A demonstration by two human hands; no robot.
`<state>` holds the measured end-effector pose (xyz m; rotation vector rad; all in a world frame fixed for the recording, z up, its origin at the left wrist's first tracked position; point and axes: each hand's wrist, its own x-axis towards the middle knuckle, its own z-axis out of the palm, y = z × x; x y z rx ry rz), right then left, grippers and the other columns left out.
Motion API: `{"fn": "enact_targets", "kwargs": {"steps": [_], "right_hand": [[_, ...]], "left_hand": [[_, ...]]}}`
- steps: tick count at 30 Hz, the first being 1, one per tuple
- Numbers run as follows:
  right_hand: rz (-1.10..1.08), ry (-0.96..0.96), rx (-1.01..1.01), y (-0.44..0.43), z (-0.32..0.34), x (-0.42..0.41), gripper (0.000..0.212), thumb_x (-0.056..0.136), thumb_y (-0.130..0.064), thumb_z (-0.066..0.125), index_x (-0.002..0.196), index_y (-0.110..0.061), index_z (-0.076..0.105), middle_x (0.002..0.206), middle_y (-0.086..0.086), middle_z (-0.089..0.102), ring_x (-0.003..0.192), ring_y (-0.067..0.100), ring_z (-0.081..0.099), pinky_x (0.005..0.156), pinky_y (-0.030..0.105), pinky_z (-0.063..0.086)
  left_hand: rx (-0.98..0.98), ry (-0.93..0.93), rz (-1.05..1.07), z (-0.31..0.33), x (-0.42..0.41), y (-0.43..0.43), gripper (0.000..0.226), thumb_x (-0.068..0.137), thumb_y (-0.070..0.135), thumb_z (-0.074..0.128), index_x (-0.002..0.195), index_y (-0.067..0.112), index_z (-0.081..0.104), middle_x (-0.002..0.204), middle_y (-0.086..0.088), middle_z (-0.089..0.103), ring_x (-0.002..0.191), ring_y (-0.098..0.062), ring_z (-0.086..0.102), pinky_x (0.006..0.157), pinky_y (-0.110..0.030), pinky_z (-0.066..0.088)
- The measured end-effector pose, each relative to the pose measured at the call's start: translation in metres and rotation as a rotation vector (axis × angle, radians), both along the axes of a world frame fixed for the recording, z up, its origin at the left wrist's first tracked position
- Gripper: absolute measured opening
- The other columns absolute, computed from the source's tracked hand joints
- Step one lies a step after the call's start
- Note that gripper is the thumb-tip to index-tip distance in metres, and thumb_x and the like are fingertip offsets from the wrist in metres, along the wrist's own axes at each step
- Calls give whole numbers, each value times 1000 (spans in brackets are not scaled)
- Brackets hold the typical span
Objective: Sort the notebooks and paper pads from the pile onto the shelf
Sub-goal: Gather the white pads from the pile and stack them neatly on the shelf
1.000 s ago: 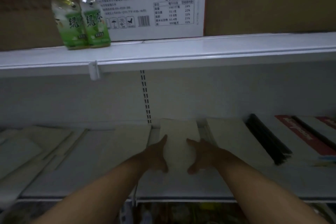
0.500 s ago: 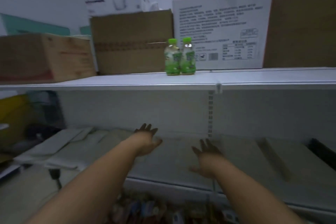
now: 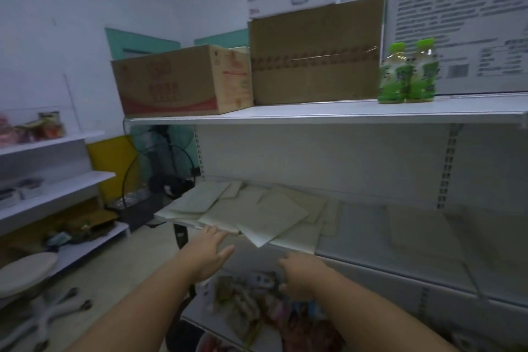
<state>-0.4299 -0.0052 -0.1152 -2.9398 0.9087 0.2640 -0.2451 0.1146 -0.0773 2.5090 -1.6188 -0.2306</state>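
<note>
Pile [image 3: 257, 208] is lying on the shelf [image 3: 400, 271] at its left front corner, just beyond the left hand [image 3: 210, 250], fingers [image 3: 214, 233] straight and empty; right hand [image 3: 300, 276] is hovering lower, loosely curled.

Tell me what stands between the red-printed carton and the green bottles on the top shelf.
A plain brown cardboard box fills that stretch, as the head view shows.

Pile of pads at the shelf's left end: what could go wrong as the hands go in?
One pad juts past the shelf edge; a nudge from the left hand might tip it onto the goods below. The pile lies loose and overlapped, so pulling one may drag others.
</note>
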Motion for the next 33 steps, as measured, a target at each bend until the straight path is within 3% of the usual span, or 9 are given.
{"fn": "enact_targets", "kwargs": {"steps": [4, 10, 14, 21, 26, 28, 30, 33], "right_hand": [[-18, 15, -7, -16, -12, 29, 47, 89, -38, 53, 128, -13, 47, 127, 14, 47, 119, 33, 46, 95, 38, 43], [-61, -158, 53, -65, -22, 82, 43, 93, -31, 46, 133, -14, 46, 132, 13, 45, 119, 30, 45, 94, 34, 41], [-125, -333, 0, -98, -36, 96, 26, 93, -26, 42, 96, -8, 60, 106, 12, 54, 97, 27, 52, 65, 28, 29], [-196, -450, 60, -124, -44, 113, 18, 89, -31, 46, 85, -14, 52, 80, -1, 45, 71, 17, 43, 53, 29, 27], [-243, -502, 140, -124, -49, 110, 16, 90, -34, 48, 79, -23, 45, 70, -9, 38, 64, 8, 38, 51, 17, 25], [-259, -520, 142, -124, -50, 108, 15, 88, -34, 51, 77, -26, 45, 70, -11, 39, 68, 10, 41, 54, 14, 28], [-277, -542, 140, -124, -51, 106, 14, 85, -35, 54, 76, -27, 48, 70, -12, 41, 73, 11, 46, 58, 17, 33], [-338, -559, 121, -119, -52, 104, 16, 79, -38, 55, 73, -24, 57, 72, -11, 50, 72, 8, 51, 65, 23, 40]], "left_hand": [[-23, 31, -30, -14, 28, 1, 62, 98, 49, 35, 152, 24, 19, 161, 1, 9, 148, -16, 3, 119, -34, 14], [18, 56, -55, -25, 64, -43, 57, 97, 40, 43, 149, 23, 26, 157, 1, 23, 146, -16, 15, 116, -33, 20], [90, 80, -126, -27, 79, -89, 58, 95, 40, 47, 148, 26, 29, 154, 3, 31, 139, -16, 32, 112, -29, 29], [105, 119, -137, -23, 109, -159, 59, 98, 35, 45, 150, 18, 25, 156, -4, 27, 140, -20, 31, 110, -27, 27], [154, 125, -123, -29, 117, -192, 72, 91, 40, 56, 150, 15, 24, 152, -5, 33, 136, -21, 38, 108, -27, 34], [130, 205, -62, -25, 121, -205, 67, 87, 43, 61, 141, 10, 40, 141, -7, 46, 125, -23, 49, 101, -29, 43], [133, 432, -45, -23, 127, -218, 50, 85, 37, 66, 122, 7, 54, 125, -9, 57, 111, -25, 58, 93, -34, 49], [184, 852, -70, -22, 125, -218, 44, 86, 20, 66, 126, 10, 49, 120, -8, 59, 104, -25, 59, 93, -36, 52]]}}
